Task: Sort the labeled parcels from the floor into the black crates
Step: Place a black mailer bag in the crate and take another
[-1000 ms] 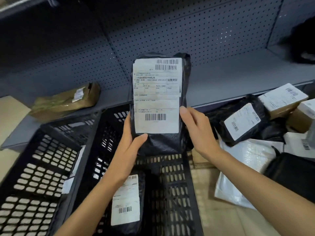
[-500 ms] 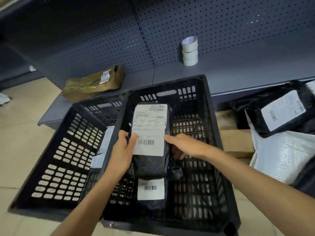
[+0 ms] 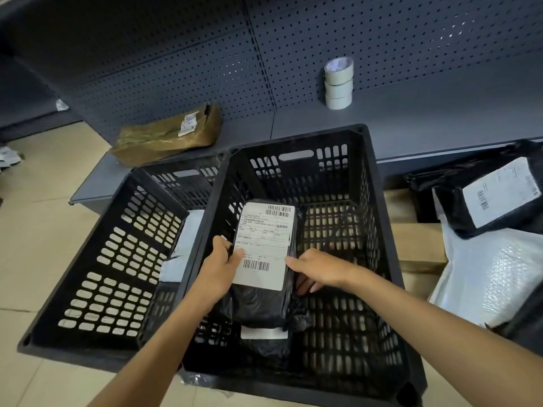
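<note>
A black plastic-wrapped parcel (image 3: 266,254) with a white barcode label lies label-up inside the right black crate (image 3: 382,218). My left hand (image 3: 219,267) grips its left edge, thumb on the label. My right hand (image 3: 316,268) holds its right edge, fingers curled down beside and under it. Beneath it lies another black labeled parcel (image 3: 264,337), mostly hidden. The left black crate (image 3: 114,259) holds a grey-white parcel (image 3: 183,248) against its right wall.
More parcels lie on the floor at right: a black labeled one (image 3: 496,195), a white bubble mailer (image 3: 487,274) and brown cardboard (image 3: 417,245). On the grey shelf behind sit a brown-wrapped package (image 3: 167,136) and stacked tape rolls (image 3: 338,83). Beige tiled floor (image 3: 38,218) at left.
Both hands brought the black parcel down from in front of the shelf into the right crate, onto the parcel lying there. Over the last half second it sank only a little.
</note>
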A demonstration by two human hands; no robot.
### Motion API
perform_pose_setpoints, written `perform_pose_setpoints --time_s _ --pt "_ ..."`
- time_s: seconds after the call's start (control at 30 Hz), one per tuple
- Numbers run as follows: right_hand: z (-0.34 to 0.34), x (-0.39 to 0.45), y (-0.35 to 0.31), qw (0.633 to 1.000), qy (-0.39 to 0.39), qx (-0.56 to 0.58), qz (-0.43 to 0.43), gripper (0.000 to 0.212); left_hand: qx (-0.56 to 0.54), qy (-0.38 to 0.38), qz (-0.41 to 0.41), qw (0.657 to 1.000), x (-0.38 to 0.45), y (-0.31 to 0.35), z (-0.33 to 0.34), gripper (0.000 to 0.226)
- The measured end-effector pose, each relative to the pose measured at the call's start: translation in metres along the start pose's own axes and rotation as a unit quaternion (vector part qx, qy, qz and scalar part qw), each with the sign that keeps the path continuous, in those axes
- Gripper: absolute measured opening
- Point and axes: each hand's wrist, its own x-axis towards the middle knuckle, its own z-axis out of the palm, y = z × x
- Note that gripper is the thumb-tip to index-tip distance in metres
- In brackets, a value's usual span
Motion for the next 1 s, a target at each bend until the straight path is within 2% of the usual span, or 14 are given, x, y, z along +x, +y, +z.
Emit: perform_pose_setpoints --time_s 0.13,0.3,0.37,0.5,0.67,0.77,0.87,1.0 --pt "0.019 0.004 0.003 0.999 0.012 -0.037 0.025 0.042 0.078 -0.043 -0.025 0.996 0.008 -0.012 0.005 0.017" --pt "0.043 0.008 0.014 0.994 -0.011 -0.103 0.038 0.045 0.204 -0.106 -0.061 0.971 0.014 -0.033 0.018 0.02" --pt "0.049 0.01 0.018 0.991 -0.003 -0.131 0.042 0.045 0.272 -0.133 -0.071 0.95 0.018 -0.037 0.023 0.033" --pt "0.06 0.018 0.021 0.986 0.022 -0.161 0.045 0.038 0.408 -0.165 -0.07 0.895 0.024 -0.04 0.033 0.079" --pt "0.072 0.022 0.024 0.983 0.045 -0.172 0.042 0.037 0.496 -0.123 0.012 0.859 0.027 -0.049 0.042 0.1" --pt "0.076 0.025 0.025 0.981 0.055 -0.178 0.048 0.037 0.523 -0.118 0.068 0.841 0.029 -0.055 0.045 0.104" --pt "0.077 0.027 0.025 0.981 0.054 -0.179 0.052 0.032 0.515 -0.121 0.082 0.845 0.034 -0.059 0.045 0.104" --pt "0.076 0.029 0.027 0.979 0.044 -0.185 0.07 0.032 0.452 -0.134 0.061 0.88 0.041 -0.062 0.042 0.105"
